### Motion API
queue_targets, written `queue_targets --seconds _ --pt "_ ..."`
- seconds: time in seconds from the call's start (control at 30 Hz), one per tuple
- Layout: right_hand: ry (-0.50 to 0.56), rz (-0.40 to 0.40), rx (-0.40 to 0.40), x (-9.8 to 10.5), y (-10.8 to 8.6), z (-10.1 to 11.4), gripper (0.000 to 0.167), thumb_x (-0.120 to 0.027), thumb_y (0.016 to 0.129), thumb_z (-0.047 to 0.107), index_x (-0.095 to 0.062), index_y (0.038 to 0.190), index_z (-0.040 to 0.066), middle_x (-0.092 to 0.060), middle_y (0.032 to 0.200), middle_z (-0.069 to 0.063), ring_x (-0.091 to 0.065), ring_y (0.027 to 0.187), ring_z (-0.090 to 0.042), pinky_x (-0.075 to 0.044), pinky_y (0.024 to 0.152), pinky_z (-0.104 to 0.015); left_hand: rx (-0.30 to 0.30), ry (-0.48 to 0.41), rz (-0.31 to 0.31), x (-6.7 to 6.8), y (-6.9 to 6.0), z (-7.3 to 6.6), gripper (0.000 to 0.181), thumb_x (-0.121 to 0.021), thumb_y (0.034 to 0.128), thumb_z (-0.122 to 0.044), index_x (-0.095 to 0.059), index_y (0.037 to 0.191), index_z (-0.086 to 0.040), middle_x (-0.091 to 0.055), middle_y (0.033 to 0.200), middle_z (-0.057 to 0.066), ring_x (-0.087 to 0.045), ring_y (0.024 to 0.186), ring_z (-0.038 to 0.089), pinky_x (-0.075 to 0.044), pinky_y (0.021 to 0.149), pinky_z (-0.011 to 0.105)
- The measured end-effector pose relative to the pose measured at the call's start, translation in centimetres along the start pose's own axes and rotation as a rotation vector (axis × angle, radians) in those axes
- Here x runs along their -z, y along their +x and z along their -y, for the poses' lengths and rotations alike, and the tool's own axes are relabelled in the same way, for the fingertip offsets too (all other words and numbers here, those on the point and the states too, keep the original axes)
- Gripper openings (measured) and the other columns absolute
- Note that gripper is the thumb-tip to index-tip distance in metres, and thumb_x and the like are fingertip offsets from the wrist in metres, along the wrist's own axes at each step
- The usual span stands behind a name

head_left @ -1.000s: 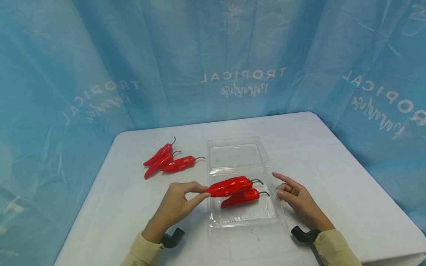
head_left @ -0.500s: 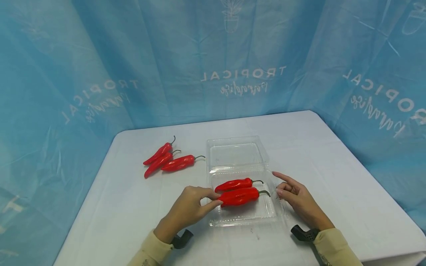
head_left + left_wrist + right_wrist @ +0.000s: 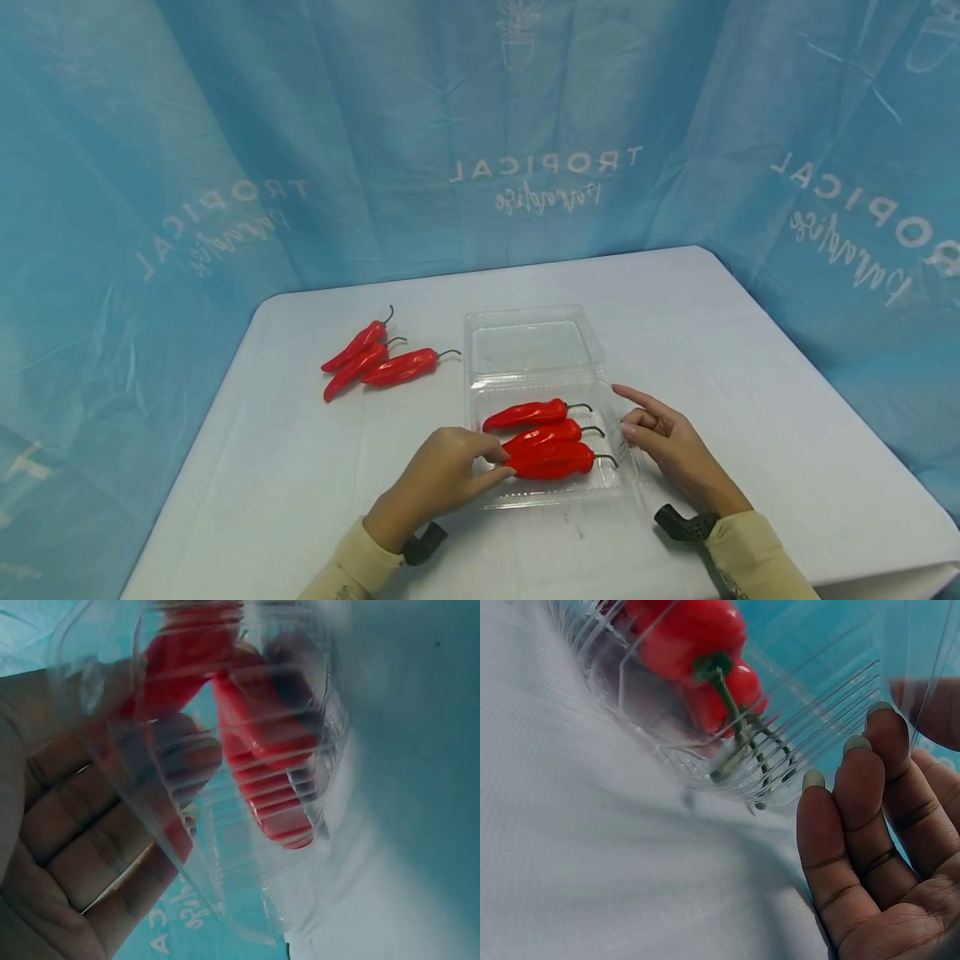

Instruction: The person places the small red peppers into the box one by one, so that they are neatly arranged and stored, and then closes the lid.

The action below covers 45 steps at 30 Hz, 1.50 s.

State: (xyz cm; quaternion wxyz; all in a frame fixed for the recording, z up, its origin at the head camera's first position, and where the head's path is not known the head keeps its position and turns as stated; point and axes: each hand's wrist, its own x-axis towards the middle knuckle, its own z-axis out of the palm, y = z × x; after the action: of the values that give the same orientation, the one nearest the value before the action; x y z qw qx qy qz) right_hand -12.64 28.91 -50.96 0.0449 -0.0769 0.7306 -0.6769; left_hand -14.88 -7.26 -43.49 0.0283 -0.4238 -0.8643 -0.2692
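Observation:
My left hand (image 3: pixel 454 471) pinches the tip end of a red pepper (image 3: pixel 553 461) between thumb and fingers, over the front of an open clear plastic clamshell container (image 3: pixel 555 498). Two other red peppers, a rear one (image 3: pixel 527 414) and a middle one (image 3: pixel 551 434), lie in its base, stems to the right. In the left wrist view, the fingers (image 3: pixel 112 847) and red peppers (image 3: pixel 262 720) show partly through the plastic. My right hand (image 3: pixel 667 442) holds the container's right rim, its index finger stretched along the edge. Its fingers (image 3: pixel 859 810) show beside the ribbed wall in the right wrist view.
At the left of the white-covered table (image 3: pixel 300 492) lies a group of three red peppers, one of them a pepper (image 3: pixel 405 367) nearest the container. The lid (image 3: pixel 532 346) lies folded back behind the base. A blue printed curtain (image 3: pixel 405 167) surrounds the table's back and sides.
My left hand has moved right and toward the front with its pepper, over the base and past the two peppers there. My right hand has stayed at the rim.

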Motion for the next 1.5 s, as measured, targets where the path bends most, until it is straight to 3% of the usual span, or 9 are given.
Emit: queue_targets --seconds 0.27,0.43,0.6,0.73,0.83,0.97,1.1,1.3,1.5 --pt "-0.006 0.004 0.029 -0.1 0.0 0.2 0.058 -0.062 0.103 0.012 -0.041 0.157 0.015 -0.059 0.104 -0.023 -0.060 0.092 -0.013 -0.056 0.085 -0.024 -0.018 0.058 0.100 -0.2 0.6 -0.1 0.019 -0.088 0.0818 -0.029 -0.081 0.094 -0.016 -0.076 0.083 -0.008 -0.069 0.074 0.003 -0.053 0.073 0.013" --pt "-0.008 0.010 0.026 -0.1 -0.1 0.3 0.058 -0.061 0.103 0.013 -0.040 0.157 0.014 -0.059 0.105 -0.023 -0.060 0.092 -0.013 -0.055 0.085 -0.024 -0.025 0.058 0.132 -0.3 0.8 0.0 0.022 -0.090 0.0805 -0.030 -0.082 0.095 -0.017 -0.076 0.083 -0.010 -0.068 0.073 0.002 -0.051 0.073 0.010" --pt "-0.009 0.002 0.023 -0.1 -0.1 0.1 0.058 -0.061 0.103 0.013 -0.040 0.157 0.015 -0.059 0.105 -0.023 -0.060 0.093 -0.014 -0.056 0.086 -0.025 -0.028 0.080 0.152 -0.2 1.3 0.0 0.024 -0.089 0.0807 -0.031 -0.082 0.100 -0.018 -0.077 0.086 -0.010 -0.068 0.074 0.002 -0.052 0.074 0.013" --pt "0.008 0.006 0.018 -0.1 -0.1 -0.1 0.059 -0.062 0.103 0.012 -0.040 0.157 0.015 -0.059 0.105 -0.024 -0.061 0.093 -0.013 -0.056 0.086 -0.026 0.004 0.059 0.149 -0.1 1.1 0.1 0.023 -0.087 0.0834 -0.027 -0.081 0.104 -0.018 -0.077 0.091 -0.009 -0.070 0.082 0.006 -0.055 0.079 0.019" --pt "0.016 0.011 0.016 -0.1 -0.1 -0.1 0.059 -0.062 0.103 0.012 -0.040 0.157 0.014 -0.059 0.105 -0.024 -0.061 0.093 -0.012 -0.056 0.086 -0.025 0.026 0.049 0.085 0.3 0.8 0.3 0.026 -0.087 0.0838 -0.022 -0.080 0.108 -0.017 -0.077 0.096 -0.008 -0.072 0.088 0.009 -0.058 0.085 0.025" --pt "0.014 0.016 0.035 0.0 0.0 -0.1 0.059 -0.061 0.103 0.010 -0.039 0.157 0.012 -0.059 0.105 -0.025 -0.060 0.092 -0.014 -0.056 0.085 -0.025 0.071 0.059 -0.065 1.4 0.0 1.2 0.029 -0.087 0.0840 -0.020 -0.079 0.111 -0.017 -0.077 0.103 -0.006 -0.073 0.095 0.010 -0.059 0.089 0.032" --pt "0.017 0.017 0.041 -0.1 0.0 0.2 0.058 -0.060 0.103 0.008 -0.039 0.157 0.010 -0.059 0.105 -0.027 -0.060 0.092 -0.015 -0.056 0.085 -0.026 0.171 0.082 -0.188 2.9 -1.3 3.0 0.027 -0.084 0.0861 -0.019 -0.078 0.112 -0.017 -0.077 0.108 -0.006 -0.072 0.103 0.013 -0.059 0.091 0.036" --pt "0.003 -0.004 -0.006 -0.4 -0.3 -0.1 0.058 -0.061 0.103 0.012 -0.040 0.157 0.013 -0.060 0.105 -0.023 -0.060 0.091 -0.015 -0.055 0.082 -0.025 0.373 0.095 -0.319 4.5 -4.1 8.1 0.037 -0.085 0.0849 -0.017 -0.074 0.120 -0.014 -0.074 0.116 0.002 -0.068 0.111 0.024 -0.058 0.093 0.048" --pt "-0.022 -0.012 0.017 -0.4 -0.2 0.1 0.057 -0.061 0.103 0.013 -0.041 0.156 0.014 -0.060 0.104 -0.024 -0.060 0.091 -0.016 -0.056 0.084 -0.025 0.477 0.148 -0.560 5.5 -6.3 14.0 0.031 -0.081 0.0879 -0.009 -0.074 0.118 -0.006 -0.074 0.115 0.012 -0.069 0.107 0.031 -0.058 0.091 0.051"
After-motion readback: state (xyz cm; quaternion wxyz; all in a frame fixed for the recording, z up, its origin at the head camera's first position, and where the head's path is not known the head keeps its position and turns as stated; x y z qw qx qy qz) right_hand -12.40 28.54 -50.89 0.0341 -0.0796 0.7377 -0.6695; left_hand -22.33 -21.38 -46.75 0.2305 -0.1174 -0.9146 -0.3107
